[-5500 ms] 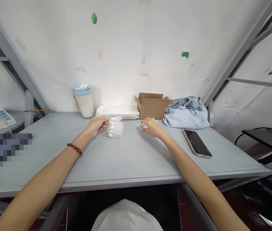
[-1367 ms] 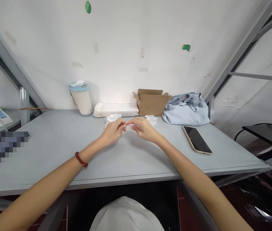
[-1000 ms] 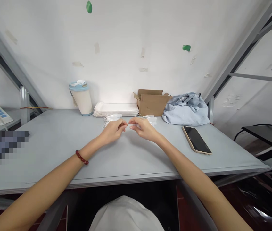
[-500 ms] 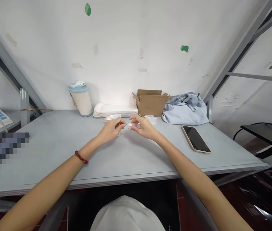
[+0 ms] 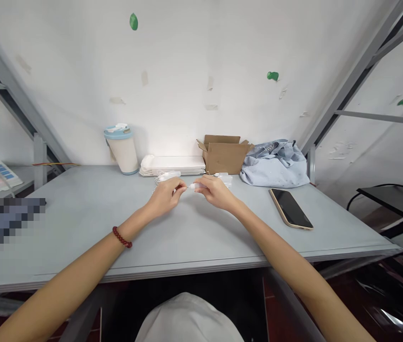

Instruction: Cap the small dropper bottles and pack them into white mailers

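Observation:
Over the table's middle, my right hand point(image 5: 216, 190) pinches a small white, partly see-through tube-like piece point(image 5: 193, 186) between thumb and fingers. Its narrow end points at my left hand point(image 5: 167, 195), whose thumb and fingertips are pressed together on a thin strand at that end. The strand is too fine to make out well. Behind my left hand lies a bunch of similar white pieces with thin white strands point(image 5: 162, 176). Several clear, white-tipped pieces point(image 5: 227, 178) lie behind my right hand, partly hidden by it.
Along the wall stand a cream cup with a blue lid point(image 5: 125, 152), a stack of flat white pieces point(image 5: 176, 165), an open cardboard box point(image 5: 225, 157) and a bundled light-blue cloth point(image 5: 276, 166). A phone point(image 5: 291, 209) lies at the right of the grey table point(image 5: 194, 247).
My right fingers have closed further around the small white piece. Both hands remain almost in place, and the whole view has shifted slightly.

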{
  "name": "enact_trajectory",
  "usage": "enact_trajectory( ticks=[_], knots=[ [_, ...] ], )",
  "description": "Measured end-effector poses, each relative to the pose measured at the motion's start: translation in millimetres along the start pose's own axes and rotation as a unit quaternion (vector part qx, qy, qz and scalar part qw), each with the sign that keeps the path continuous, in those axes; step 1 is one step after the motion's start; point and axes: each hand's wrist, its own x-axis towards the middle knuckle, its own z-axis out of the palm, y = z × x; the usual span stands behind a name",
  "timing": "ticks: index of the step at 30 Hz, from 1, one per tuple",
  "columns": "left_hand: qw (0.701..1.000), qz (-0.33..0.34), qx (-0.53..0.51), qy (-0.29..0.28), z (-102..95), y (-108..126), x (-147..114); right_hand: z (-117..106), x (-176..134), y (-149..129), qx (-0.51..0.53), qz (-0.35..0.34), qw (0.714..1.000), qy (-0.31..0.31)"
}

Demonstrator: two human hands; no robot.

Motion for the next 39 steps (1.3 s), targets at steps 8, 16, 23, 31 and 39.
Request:
enact_trajectory(
  ticks=[8,16,23,31,39],
  knots=[
    [0.997,0.041,0.064,0.026,0.3,-5.2,1.6,3.1,0.2,-0.6,-0.023,0.003,1.000,0.014],
    [0.998,0.027,0.017,0.062,-16.3,-7.4,9.7,-1.6,1.7,-5.0,-0.057,0.005,0.997,0.052],
    [0.999,0.013,-0.003,0.041,-8.7,4.5,5.5,0.7,0.5,-3.6,-0.059,-0.022,0.997,0.044],
    [1.000,0.013,0.020,0.020,-2.3,5.0,-0.8,4.2,-4.0,-3.7,-0.081,-0.047,0.995,0.023],
    [1.000,0.003,0.024,0.004,0.6,0.6,-1.3,8.2,-4.5,-1.9,-0.085,-0.047,0.995,0.018]
  ],
)
